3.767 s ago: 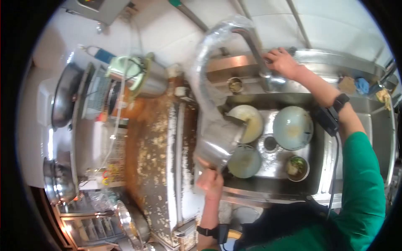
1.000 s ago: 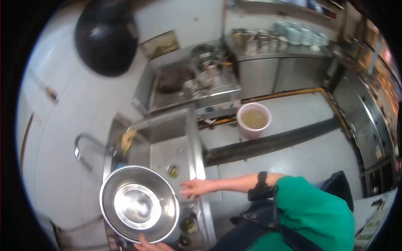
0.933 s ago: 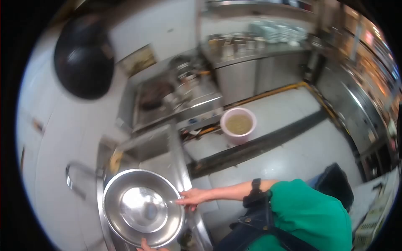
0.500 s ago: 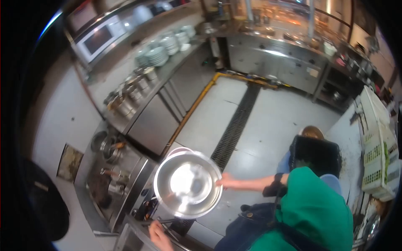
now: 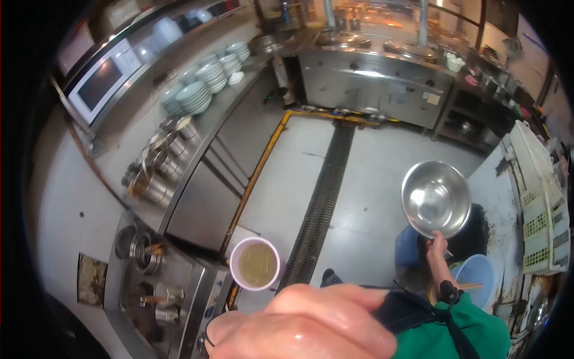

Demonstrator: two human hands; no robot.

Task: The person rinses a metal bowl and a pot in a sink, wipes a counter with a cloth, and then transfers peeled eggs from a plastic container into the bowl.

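My right hand [image 5: 438,244], with a dark watch on the wrist, grips the near rim of a shiny steel mixing bowl [image 5: 435,200]. The bowl is tilted so its inside faces me, and nothing shows in it. Below and behind it are a black tub [image 5: 476,233] and a light blue bucket [image 5: 487,276] with wooden sticks in it. Large and close to the camera, my left hand [image 5: 305,329] has its fingers curled in; whatever is inside them is hidden. Just beyond it on the floor stands a pale pink bucket [image 5: 234,270] holding a yellowish, cloudy content.
A dark floor drain [image 5: 326,185] runs toward the steel stove [image 5: 371,87]. On the left counter stand stacked bowls [image 5: 194,96] and several metal pots [image 5: 152,188]. A steel cooking station [image 5: 197,281] is at lower left. Plastic crates [image 5: 541,221] line the right side.
My right hand has carried the steel bowl from the left, above the pink bucket, across to the right near the black tub. My left hand has come up close to the camera.
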